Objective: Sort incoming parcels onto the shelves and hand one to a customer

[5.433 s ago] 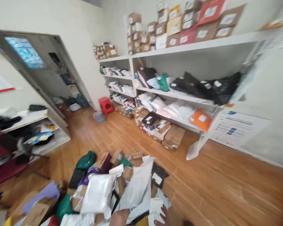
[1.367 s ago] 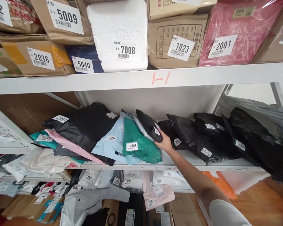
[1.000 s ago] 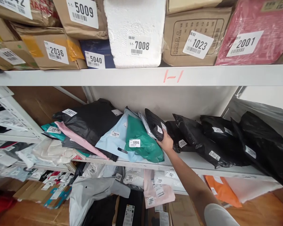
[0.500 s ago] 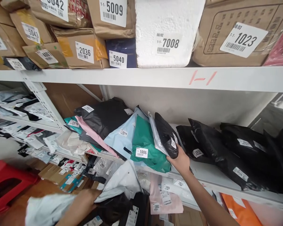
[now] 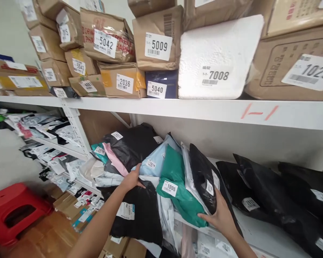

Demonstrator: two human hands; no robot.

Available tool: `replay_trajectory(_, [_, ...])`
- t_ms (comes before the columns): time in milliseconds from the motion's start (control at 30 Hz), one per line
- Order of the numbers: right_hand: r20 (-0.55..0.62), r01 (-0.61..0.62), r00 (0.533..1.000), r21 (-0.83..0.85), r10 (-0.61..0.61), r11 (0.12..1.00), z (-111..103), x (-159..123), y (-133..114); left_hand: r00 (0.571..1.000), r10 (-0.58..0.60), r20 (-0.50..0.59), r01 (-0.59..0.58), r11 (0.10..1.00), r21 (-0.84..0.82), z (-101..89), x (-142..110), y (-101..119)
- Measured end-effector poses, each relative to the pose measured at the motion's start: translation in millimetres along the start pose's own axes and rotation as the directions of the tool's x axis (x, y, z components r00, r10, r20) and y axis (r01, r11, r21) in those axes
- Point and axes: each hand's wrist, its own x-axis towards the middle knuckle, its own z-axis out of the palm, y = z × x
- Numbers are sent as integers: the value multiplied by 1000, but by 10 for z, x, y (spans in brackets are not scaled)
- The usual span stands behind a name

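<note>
My left hand (image 5: 131, 180) grips the top edge of a black mailer bag (image 5: 140, 211) with a white label, holding it up in front of the middle shelf (image 5: 261, 234). A white bag hangs with it. My right hand (image 5: 218, 216) presses flat against a small black parcel (image 5: 201, 178) and the green parcel numbered 1006 (image 5: 177, 184), which lean together on that shelf. To the left lie a light blue bag (image 5: 154, 162), a large black bag (image 5: 133, 143) and a pink one (image 5: 113, 160).
The top shelf (image 5: 177, 107), marked 1-1 in red, carries numbered cardboard boxes and a white foam box 7008 (image 5: 218, 61). More black bags (image 5: 271, 197) lie at the right. A red stool (image 5: 14, 209) stands on the wooden floor at lower left. Further shelves of parcels run along the left.
My left hand has risen from below with the black and white bags up to the middle shelf. My right hand slid lower on the leaning parcels. The view shifted left.
</note>
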Motion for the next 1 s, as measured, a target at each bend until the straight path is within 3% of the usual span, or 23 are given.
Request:
replay_trajectory(167, [10,-68,998,94,67,993,298,173,-145,999,-3,-47,-1,996,-89,-134,57,-68])
replay_trajectory(300, [85,-55,995,134,44,989,518,491,-292,996,29,-83,-39,992,-123,-259,-199,-164])
replay_trajectory(433, [101,-41,994,113,30,993,583,677,-314,995,-47,-85,35,989,-140,-84,-615,-371])
replay_trajectory(533, [-111,21,994,30,-17,999,542,529,-388,992,-99,-85,87,987,-132,166,-817,-562])
replay_trajectory(600, [-316,192,930,-19,-188,981,550,345,-591,994,-86,-63,75,985,-157,304,-853,-669])
replay_trajectory(633, [-351,346,876,-24,-332,938,584,265,-751,996,-77,-50,68,984,-165,352,-847,-707])
replay_trajectory(700, [-254,642,752,78,-608,762,733,196,-1168,998,-54,-31,49,985,-163,401,-812,-748])
replay_trajectory(733, [-132,701,713,184,-689,690,848,224,-1405,999,-35,-18,32,988,-151,401,-790,-750])
replay_trajectory(800, [2,532,829,304,-559,790,1145,399,-1872,1000,22,18,-19,994,-110,358,-752,-720])
replay_trajectory(867, [25,386,914,243,-404,890,1476,667,-2248,997,64,37,-62,997,-55,274,-715,-661])
replay_trajectory(933, [58,275,957,142,-285,951,1770,926,-2478,997,69,20,-69,997,-26,177,-665,-594])
replay_trajectory(1000, [111,197,973,51,-201,979,1977,1107,-2559,997,79,-23,-80,995,-56,102,-594,-532])
